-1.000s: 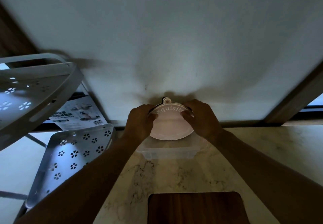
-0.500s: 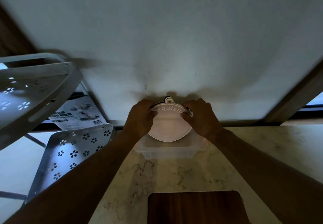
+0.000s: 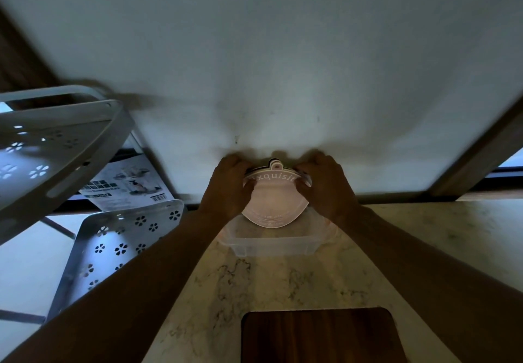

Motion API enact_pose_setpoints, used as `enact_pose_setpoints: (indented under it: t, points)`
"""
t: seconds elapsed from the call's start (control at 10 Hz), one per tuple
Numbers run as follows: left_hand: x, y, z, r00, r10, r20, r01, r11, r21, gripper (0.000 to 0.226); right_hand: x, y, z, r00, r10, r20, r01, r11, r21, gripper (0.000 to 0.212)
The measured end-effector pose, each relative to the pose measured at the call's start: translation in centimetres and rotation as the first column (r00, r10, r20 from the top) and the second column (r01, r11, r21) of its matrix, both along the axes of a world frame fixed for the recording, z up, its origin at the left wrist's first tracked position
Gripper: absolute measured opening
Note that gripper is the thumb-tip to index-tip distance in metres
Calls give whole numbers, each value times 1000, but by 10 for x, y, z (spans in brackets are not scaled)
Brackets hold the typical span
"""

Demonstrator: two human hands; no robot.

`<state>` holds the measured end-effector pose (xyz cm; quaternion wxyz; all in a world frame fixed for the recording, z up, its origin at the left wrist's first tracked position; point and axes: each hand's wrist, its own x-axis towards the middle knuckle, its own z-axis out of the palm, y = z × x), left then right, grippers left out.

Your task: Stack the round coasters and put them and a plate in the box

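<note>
A stack of round pale-pink coasters (image 3: 273,202), the top one lettered "Exquisite" with a small hanging tab at its far edge, is tilted above a clear plastic box (image 3: 276,245) on the marble counter by the wall. My left hand (image 3: 230,188) grips the stack's left edge and my right hand (image 3: 325,185) grips its right edge. The near edge of the stack dips just inside the box's rim. Dark edges of lower coasters show behind the top one. No plate can be made out apart from the stack.
A dark wooden board (image 3: 319,334) lies at the counter's near edge. To the left stands a grey metal rack (image 3: 56,147) with flower cut-outs, a lower shelf (image 3: 119,246) and a printed cardboard package (image 3: 127,184). The white wall rises right behind the box.
Both hands have lifted the coaster stack slightly and tipped it, drawing it a little toward the wall above the box. The box and board stay put.
</note>
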<state>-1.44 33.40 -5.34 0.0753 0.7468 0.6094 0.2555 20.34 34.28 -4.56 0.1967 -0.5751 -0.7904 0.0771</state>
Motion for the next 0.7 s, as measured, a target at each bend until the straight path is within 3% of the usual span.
enact_pose_setpoints:
  t: [0.4,0.7]
  points:
    - [-1,-9,18,987,-42,-152,41,999,-12,30,2,-7,11,994,-36,103,37,999,-8,38]
    - [-11,-51,44,969,-6,-247,-31,989,-146,70,8,-39,46,993,42,109,-14,970,-245,84]
